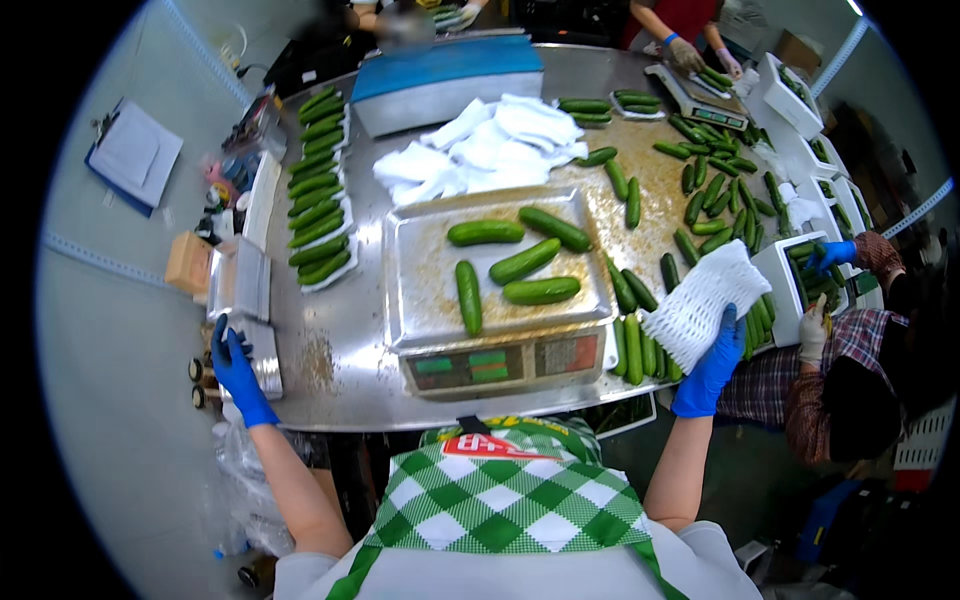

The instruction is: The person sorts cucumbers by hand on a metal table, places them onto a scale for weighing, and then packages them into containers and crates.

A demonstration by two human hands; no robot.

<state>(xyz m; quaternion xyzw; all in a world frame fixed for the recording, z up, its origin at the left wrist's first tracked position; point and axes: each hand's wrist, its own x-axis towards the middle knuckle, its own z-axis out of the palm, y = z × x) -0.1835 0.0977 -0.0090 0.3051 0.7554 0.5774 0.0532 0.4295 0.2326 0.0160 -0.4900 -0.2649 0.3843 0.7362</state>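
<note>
My right hand (712,368), in a blue glove, grips the edge of a white foam net (708,305) and holds it above loose cucumbers at the table's right side. My left hand (238,375), also gloved in blue, is at the left table edge beside a clear plastic box (240,280). Its fingers are apart and nothing shows in them. Between my hands stands a weighing scale (470,368) with a metal tray (425,290). Several cucumbers (524,260) lie on that tray, apart from both hands.
White trays of cucumbers (318,205) form a column at the left. Behind the scale are crumpled white foam nets (490,140) and a blue-topped box (450,70). Loose cucumbers (715,200) cover the right side. Co-workers handle cucumbers at a far scale (700,100) and a white foam box (780,290).
</note>
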